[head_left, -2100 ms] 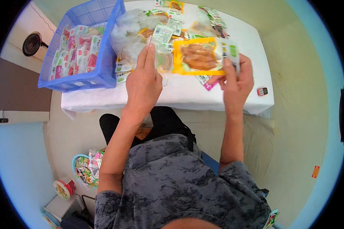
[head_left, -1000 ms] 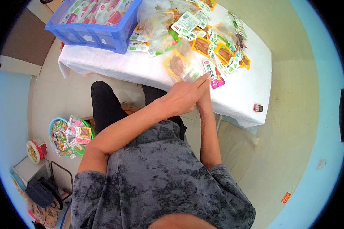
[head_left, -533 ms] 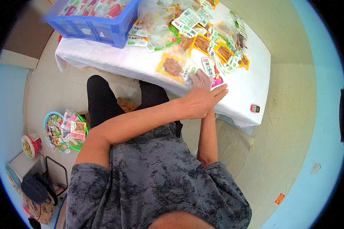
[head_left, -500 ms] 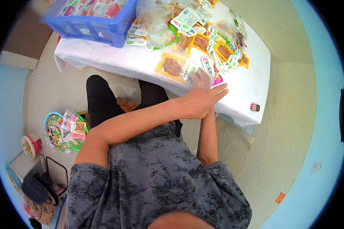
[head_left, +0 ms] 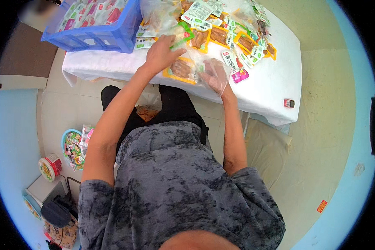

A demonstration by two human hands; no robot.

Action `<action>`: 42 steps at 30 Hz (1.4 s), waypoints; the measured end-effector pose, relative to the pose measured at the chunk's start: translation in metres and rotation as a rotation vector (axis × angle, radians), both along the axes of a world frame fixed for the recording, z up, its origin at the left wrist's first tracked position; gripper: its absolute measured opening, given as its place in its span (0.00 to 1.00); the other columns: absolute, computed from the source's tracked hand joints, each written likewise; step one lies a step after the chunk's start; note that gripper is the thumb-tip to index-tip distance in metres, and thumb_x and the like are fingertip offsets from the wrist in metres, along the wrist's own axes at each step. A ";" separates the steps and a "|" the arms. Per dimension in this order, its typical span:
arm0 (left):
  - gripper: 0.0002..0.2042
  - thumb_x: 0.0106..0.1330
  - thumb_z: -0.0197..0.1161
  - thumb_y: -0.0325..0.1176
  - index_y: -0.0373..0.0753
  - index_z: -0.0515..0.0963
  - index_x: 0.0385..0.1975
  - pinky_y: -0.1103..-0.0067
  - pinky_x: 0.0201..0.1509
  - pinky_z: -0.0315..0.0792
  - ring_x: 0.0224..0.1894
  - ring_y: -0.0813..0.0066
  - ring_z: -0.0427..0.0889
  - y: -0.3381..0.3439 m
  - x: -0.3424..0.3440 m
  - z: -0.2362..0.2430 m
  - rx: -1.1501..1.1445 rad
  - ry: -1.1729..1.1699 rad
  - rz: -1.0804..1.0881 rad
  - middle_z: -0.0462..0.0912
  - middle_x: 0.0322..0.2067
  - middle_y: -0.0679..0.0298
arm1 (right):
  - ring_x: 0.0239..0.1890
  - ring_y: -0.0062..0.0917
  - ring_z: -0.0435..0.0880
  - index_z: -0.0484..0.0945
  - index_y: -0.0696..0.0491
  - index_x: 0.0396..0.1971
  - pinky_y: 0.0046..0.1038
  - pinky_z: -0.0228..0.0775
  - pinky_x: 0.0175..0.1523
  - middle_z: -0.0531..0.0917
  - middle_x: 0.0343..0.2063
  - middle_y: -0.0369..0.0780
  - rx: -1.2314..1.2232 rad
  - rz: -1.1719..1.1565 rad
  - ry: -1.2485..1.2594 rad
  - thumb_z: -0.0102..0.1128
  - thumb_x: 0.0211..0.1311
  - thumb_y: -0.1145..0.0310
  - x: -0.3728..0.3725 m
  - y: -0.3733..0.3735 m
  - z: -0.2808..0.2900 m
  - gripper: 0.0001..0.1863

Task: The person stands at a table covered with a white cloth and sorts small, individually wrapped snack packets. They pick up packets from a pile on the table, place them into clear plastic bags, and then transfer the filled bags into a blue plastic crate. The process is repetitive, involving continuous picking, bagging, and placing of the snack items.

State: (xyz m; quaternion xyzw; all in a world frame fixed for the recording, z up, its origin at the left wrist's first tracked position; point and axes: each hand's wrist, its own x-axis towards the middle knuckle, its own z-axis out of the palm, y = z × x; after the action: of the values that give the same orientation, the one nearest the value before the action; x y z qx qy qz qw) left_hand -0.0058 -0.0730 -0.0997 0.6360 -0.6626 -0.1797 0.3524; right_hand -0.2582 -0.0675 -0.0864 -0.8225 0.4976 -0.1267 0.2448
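My right hand is inside a clear plastic bag, whose film reaches down to the wrist. Through the film its fingers look parted. Beside it, near the table's front edge, lies a yellow-edged snack pack with brown pieces inside. My left hand is over the table just above that pack, thumb apart from the fingers. Those fingers are close to a green-edged packet and a crumpled clear bag; whether they touch either is unclear. Right of the bagged hand lies a white and pink packet.
A blue crate full of packets stands at the table's left. Many yellow-edged packs are heaped across the back. A small red and black device sits on the white cloth at right. A basin of small packets is on the floor.
My left hand has moved off the right wrist, leftward and up toward the heap. The right hand, now uncovered, shows inside the clear bag.
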 end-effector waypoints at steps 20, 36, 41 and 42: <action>0.19 0.64 0.61 0.28 0.34 0.74 0.55 0.64 0.52 0.74 0.50 0.52 0.79 0.028 -0.034 0.051 -0.261 0.008 -0.036 0.77 0.47 0.51 | 0.44 0.46 0.79 0.78 0.55 0.40 0.45 0.73 0.47 0.79 0.39 0.47 -0.242 -0.074 -0.037 0.62 0.64 0.55 0.022 0.006 -0.023 0.17; 0.23 0.74 0.53 0.36 0.35 0.68 0.67 0.62 0.77 0.53 0.73 0.59 0.61 0.039 -0.035 -0.006 -0.135 -0.489 -0.214 0.67 0.69 0.55 | 0.32 0.23 0.85 0.83 0.57 0.39 0.27 0.77 0.38 0.87 0.32 0.40 -0.011 -0.738 -0.664 0.58 0.66 0.74 -0.073 -0.006 0.015 0.07; 0.23 0.74 0.53 0.37 0.43 0.68 0.68 0.59 0.77 0.52 0.73 0.59 0.61 0.041 -0.035 0.005 -0.136 -0.494 -0.238 0.66 0.69 0.56 | 0.33 0.24 0.85 0.80 0.60 0.44 0.27 0.77 0.41 0.86 0.31 0.42 -0.304 -0.893 -0.454 0.66 0.62 0.71 -0.140 -0.037 -0.038 0.13; 0.23 0.74 0.53 0.37 0.45 0.69 0.68 0.59 0.76 0.52 0.73 0.59 0.61 0.041 -0.035 0.003 -0.128 -0.500 -0.237 0.66 0.69 0.56 | 0.33 0.24 0.85 0.79 0.61 0.46 0.27 0.76 0.41 0.86 0.30 0.42 -0.347 -0.935 -0.434 0.67 0.61 0.70 -0.146 -0.043 -0.043 0.16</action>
State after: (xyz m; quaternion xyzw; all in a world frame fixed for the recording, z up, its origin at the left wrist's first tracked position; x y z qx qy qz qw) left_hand -0.0404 -0.0324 -0.0963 0.5551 -0.8088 -0.0151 0.1937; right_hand -0.4041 -0.1103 -0.1299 -0.4968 0.7202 -0.4691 0.1202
